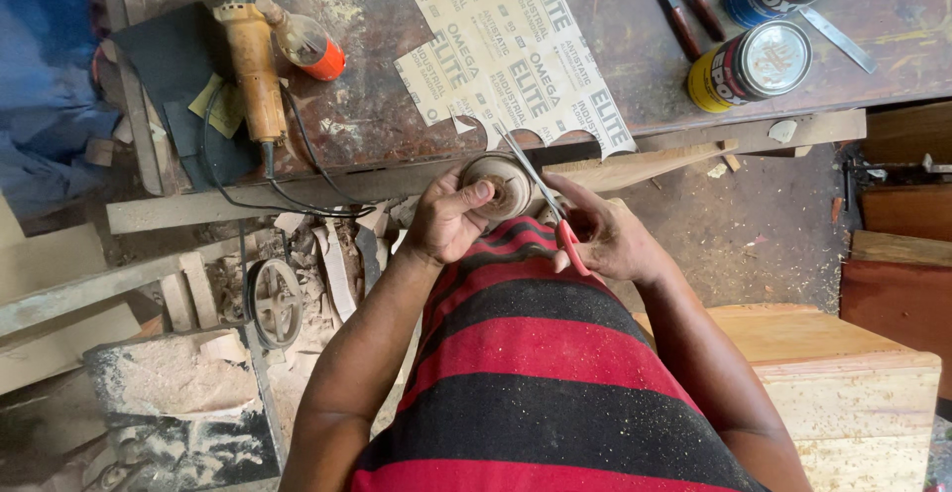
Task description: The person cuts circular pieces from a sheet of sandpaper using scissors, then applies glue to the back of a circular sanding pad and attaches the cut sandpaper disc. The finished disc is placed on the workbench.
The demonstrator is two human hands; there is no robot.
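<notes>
My left hand (448, 219) grips a small round wooden disc (504, 183) with a pale paper face, held in front of my red and black striped shirt. My right hand (607, 236) holds red-handled scissors (543, 194), their blades pointing up and left across the disc's edge. A large sheet of sandpaper (516, 56), printed side up with curved cut-outs along its near edge, lies on the worn workbench (397, 105) just beyond my hands.
An orange angle grinder (253, 65) with its black cord lies on the bench's left part. Two tins (752, 63) stand at the right, with pliers (684, 6) and a metal blade beside them. Wood blocks, planks and sawdust-covered scraps surround me on the floor.
</notes>
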